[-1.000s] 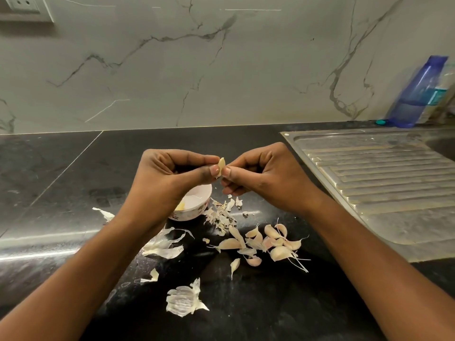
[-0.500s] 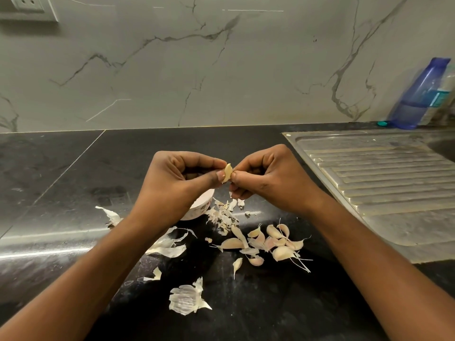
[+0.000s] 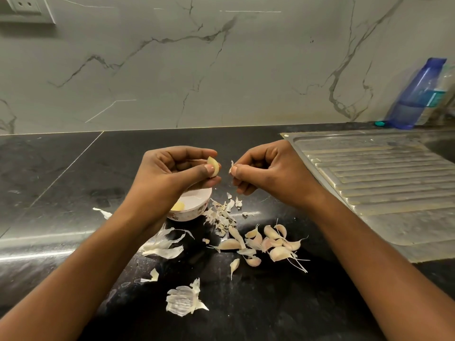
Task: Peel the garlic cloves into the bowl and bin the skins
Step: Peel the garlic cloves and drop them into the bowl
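Countertop (image 3: 49, 180): black polished stone, strewn with papery skins (image 3: 221, 215).
Wall (image 3: 221, 70): grey-veined marble; socket (image 3: 24, 6) far left.
Drainboard (image 3: 384, 183): ribbed steel, right; blue bottle (image 3: 416, 94) behind it.
Left hand (image 3: 172, 173): pinches peeled garlic clove (image 3: 213, 166) above white bowl (image 3: 197, 212).
Right hand (image 3: 268, 173): pinches skin scrap (image 3: 231, 166), just beside the clove.
Unpeeled cloves (image 3: 268, 242): heaped near centre.

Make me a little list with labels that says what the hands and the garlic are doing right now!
left hand: pinches a pale garlic clove
right hand: pinches a scrap of skin, apart from the clove
bowl: white, partly hidden by the left hand, something yellow inside
unpeeled cloves: heaped on the black counter
loose skins: scattered beside the bowl
bin: not in view
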Tool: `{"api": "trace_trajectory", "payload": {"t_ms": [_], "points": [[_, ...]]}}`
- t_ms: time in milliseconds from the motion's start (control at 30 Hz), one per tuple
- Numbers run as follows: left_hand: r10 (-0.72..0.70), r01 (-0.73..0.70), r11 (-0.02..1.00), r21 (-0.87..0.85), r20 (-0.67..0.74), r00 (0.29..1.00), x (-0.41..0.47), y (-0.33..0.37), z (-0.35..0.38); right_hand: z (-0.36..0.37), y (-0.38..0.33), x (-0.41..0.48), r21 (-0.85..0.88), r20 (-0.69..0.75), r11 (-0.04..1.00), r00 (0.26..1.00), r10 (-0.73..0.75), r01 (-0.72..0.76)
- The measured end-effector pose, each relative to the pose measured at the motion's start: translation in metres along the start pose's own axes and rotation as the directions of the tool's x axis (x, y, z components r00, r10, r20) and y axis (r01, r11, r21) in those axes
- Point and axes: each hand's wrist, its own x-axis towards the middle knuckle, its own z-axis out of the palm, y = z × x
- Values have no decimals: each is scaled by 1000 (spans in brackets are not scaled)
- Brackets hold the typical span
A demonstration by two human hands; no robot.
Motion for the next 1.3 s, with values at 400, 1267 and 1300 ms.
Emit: {"api": "trace_trajectory", "payload": {"t_ms": [400,1267,1300], "points": [[27,-30,799,601,14,1000,9,8,-34,-3,3,-2,-60,103,996,992,74,-68],[269,-216,484,848,91,959,4,2,-25,-6,5,-4,-217,279,976,958,59,3],[324,-317,505,803,164,932,1,5,-21,-6,5,-3,-209,269,978,962,46,12]]}}
